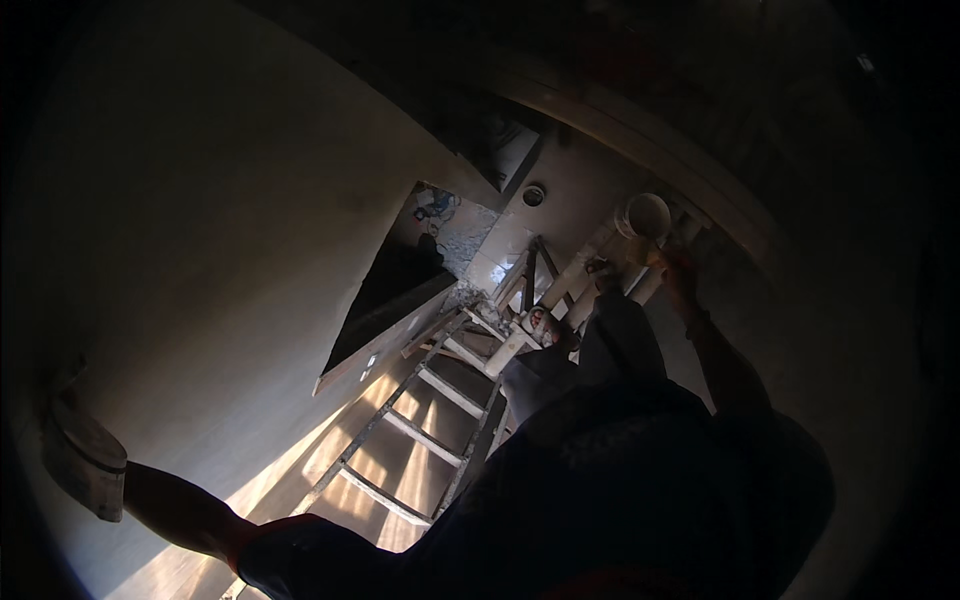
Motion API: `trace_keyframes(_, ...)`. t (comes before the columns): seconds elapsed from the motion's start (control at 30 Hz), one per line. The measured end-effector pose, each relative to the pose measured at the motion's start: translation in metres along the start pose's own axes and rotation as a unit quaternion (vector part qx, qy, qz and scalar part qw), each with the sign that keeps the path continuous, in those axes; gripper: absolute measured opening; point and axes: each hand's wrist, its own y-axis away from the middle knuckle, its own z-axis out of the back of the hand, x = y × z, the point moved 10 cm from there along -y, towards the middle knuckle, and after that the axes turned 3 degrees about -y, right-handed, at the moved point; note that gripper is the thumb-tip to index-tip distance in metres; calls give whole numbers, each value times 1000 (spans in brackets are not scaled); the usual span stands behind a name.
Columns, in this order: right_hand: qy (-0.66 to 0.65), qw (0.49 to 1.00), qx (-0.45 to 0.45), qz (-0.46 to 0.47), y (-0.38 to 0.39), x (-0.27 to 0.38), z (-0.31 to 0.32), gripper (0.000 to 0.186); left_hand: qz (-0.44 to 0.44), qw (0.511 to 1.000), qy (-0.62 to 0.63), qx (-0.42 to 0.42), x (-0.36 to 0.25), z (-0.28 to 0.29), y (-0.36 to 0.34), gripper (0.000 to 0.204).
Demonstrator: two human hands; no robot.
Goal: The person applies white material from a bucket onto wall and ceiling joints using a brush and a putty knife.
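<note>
- Well, a bucket (pixel 643 214) was just beyond the right hand (pixel 680 275), whose grip was too dark to tell.
- A pale thing (pixel 88 468) hid the left hand; couldn't tell its grip.

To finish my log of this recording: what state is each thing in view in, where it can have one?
White bucket: open-topped, mouth facing up
Small round container: apparently open, on the floor
Ladder: rungs pale-stained
Pale piece by the left forearm: curved
Right hand: beside bucket, grip unclear
</note>
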Motion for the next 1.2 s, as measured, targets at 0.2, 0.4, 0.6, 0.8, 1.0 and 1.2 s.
trace_keyframes(0.2,18,990,-44,-130,10,-25,88,18,21,1000,-12,-16,-3,-29,7,73)
trace_keyframes(0.4,52,966,-72,-242,-7,-61,115,23,27,998,-45,-32,-28,-62,39,75)
trace_keyframes(0.6,91,975,-50,-199,-43,-121,103,23,125,992,-23,10,72,-192,72,77)
trace_keyframes(0.8,172,972,-19,-157,-110,-197,97,28,159,962,-192,109,363,-414,135,47)
trace_keyframes(1.0,242,966,19,-86,-183,-296,102,32,417,885,195,76,557,-637,228,37)
trace_keyframes(1.2,249,968,4,-15,-232,-340,130,32,429,863,234,127,605,-730,232,38)
